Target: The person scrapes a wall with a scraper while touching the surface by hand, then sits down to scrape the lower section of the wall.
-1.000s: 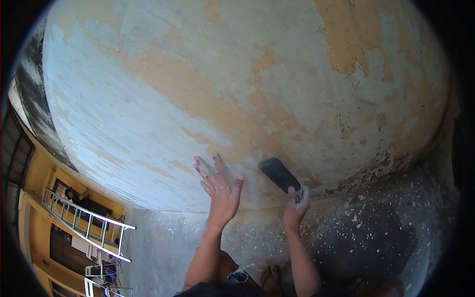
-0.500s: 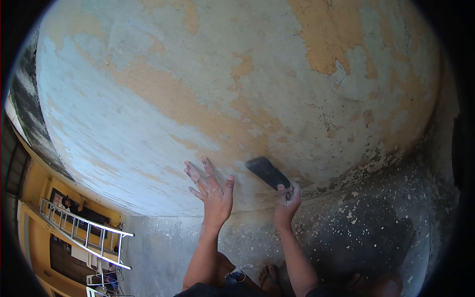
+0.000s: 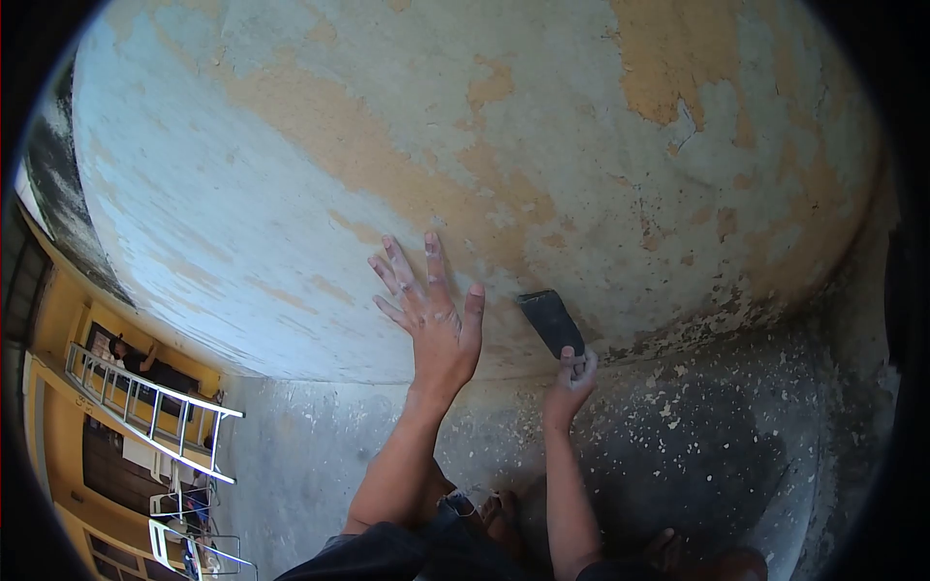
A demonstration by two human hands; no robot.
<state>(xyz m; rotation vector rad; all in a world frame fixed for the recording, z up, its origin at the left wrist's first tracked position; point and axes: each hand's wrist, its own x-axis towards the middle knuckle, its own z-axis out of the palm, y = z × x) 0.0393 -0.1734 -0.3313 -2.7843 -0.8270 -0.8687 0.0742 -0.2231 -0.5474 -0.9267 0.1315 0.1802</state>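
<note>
A large wall (image 3: pixel 320 194) with peeling pale blue-green paint and orange patches fills most of the view. My left hand (image 3: pixel 436 320), dusted with white powder, lies spread flat against its lower part. To the right, my right hand (image 3: pixel 570 382) grips the lower end of a dark, flat, rectangular scraper (image 3: pixel 550 320), thumb on top. The scraper's far end tilts up and left, right at the wall's surface below an orange patch. Whitish dust also coats the right fingers.
White paint flakes litter the grey floor (image 3: pixel 639 455) along the wall's foot. My feet stand close below. At the left, a metal ladder (image 3: pixel 145 407), white chairs (image 3: pixel 170 542) and another person (image 3: pixel 131 356) with a raised arm appear near a yellow building.
My left hand has moved up and slightly right, its fingers now flatter and spread. The scraper has shifted right and a little up, steeper. The camera view has shifted slightly.
</note>
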